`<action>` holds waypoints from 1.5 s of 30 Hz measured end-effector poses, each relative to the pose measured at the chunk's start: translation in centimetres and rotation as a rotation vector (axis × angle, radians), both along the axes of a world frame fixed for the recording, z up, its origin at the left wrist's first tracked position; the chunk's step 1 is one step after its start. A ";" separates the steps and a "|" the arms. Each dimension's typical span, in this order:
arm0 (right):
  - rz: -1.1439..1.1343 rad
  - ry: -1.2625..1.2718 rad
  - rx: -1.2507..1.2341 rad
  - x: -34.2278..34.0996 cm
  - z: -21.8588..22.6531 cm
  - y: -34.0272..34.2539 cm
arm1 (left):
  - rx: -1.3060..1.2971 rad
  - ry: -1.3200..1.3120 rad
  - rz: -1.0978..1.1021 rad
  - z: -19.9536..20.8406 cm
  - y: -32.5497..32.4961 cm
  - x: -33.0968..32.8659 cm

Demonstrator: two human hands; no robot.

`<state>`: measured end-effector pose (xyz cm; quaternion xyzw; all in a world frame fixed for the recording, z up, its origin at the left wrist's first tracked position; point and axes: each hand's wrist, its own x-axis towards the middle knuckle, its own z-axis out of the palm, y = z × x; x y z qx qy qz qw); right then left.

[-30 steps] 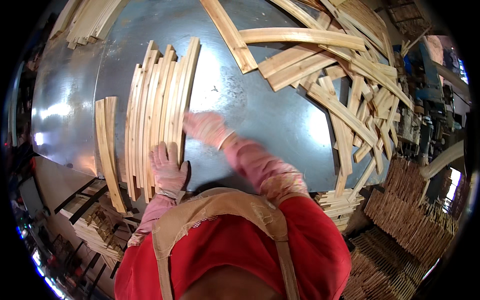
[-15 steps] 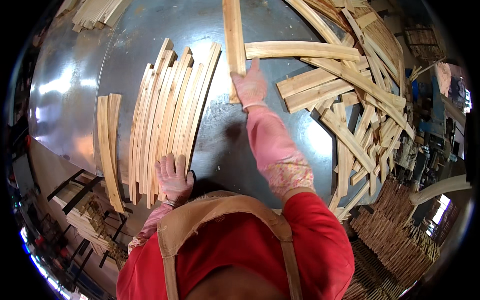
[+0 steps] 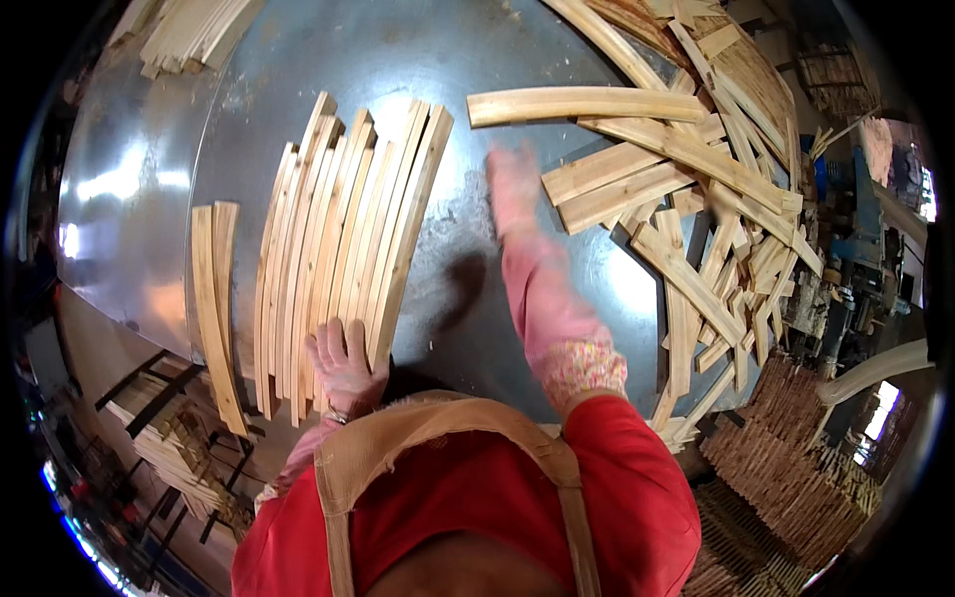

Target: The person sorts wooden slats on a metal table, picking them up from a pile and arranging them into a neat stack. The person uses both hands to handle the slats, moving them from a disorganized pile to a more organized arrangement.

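A row of narrow wooden strips (image 3: 338, 219) lies side by side on the metal tabletop (image 3: 448, 269), left of the middle. My left hand (image 3: 348, 368), in a pale glove, rests on the near ends of these strips with its fingers stretched out. At the row's right edge lies a wider-looking strip (image 3: 411, 229). My right hand (image 3: 513, 189), also gloved and smeared by motion, is over the bare metal between the row and the loose pile. Just beyond it a single curved wooden strip (image 3: 587, 104) lies crosswise. Nothing shows in my right hand, but its fingers are blurred.
A jumbled pile of wooden strips (image 3: 696, 269) covers the table's right side. Two separate strips (image 3: 214, 308) lie at the left, overhanging the near edge. More strips (image 3: 199, 35) are at the far left. Stacked wood (image 3: 796, 488) stands below right, with another stack (image 3: 164, 428) below left.
The strip my right hand held at the top middle is now at the row's right edge. My right hand has come away from it. My left hand stays on the row.
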<state>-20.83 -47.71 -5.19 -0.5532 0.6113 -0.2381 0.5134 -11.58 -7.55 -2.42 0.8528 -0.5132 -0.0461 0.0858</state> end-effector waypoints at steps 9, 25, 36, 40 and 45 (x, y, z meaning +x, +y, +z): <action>-0.082 -0.001 0.087 -2.5 -1.7 -6.3 | -0.331 0.388 -0.246 7.1 -15.9 -1.4; 0.853 1.239 -0.345 -10.4 11.3 -20.8 | 0.099 0.704 0.208 -1.2 -28.7 0.0; 0.339 1.184 -0.235 -15.0 6.4 -34.3 | -0.190 1.224 0.180 -3.8 -27.4 0.1; 0.442 1.128 -0.151 -15.2 7.9 -30.1 | -0.109 1.328 0.312 -1.9 -28.1 0.6; 0.362 0.957 0.001 -18.3 10.0 -22.6 | -0.123 1.034 0.153 -3.4 -27.0 0.5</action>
